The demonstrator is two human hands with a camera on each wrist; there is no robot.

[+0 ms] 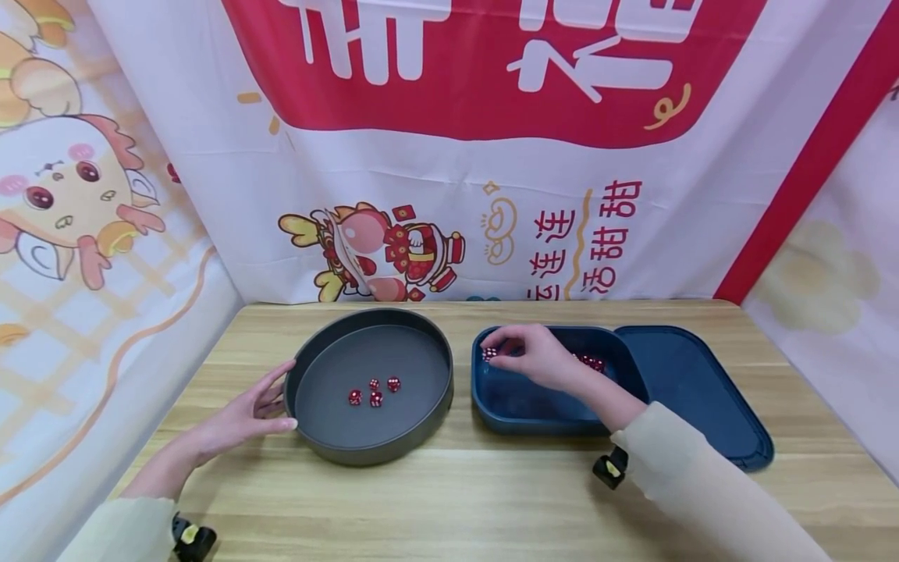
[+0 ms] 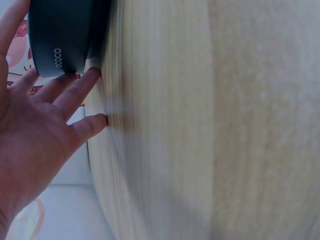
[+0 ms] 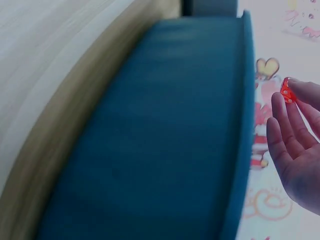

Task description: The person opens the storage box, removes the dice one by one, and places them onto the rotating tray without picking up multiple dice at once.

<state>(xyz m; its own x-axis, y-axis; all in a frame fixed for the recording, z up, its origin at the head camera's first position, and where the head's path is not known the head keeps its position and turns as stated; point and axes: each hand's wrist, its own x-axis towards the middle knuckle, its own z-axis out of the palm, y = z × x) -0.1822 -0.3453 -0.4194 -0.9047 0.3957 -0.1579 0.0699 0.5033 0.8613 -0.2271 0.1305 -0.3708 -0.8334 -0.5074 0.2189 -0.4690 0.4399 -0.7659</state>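
My right hand (image 1: 539,356) is over the blue box, pinching a red die (image 3: 287,91) with white pips between thumb and fingers. In the right wrist view that die is above the blue rim. More red dice (image 1: 591,363) lie at the right inside the blue box (image 1: 562,427), partly hidden by the hand. At the left, my left hand (image 1: 242,414) touches the side of a round dark grey tray (image 1: 393,451) with fairly straight, spread fingers. Several red dice (image 1: 375,399) sit together on the floor of that tray.
A dark blue lid (image 1: 691,390) lies flat on the wooden table (image 1: 421,507), against the right side of the box. Printed cloth (image 1: 393,187) hangs behind the table and along both sides. The grey tray and the blue box stand a small gap apart.
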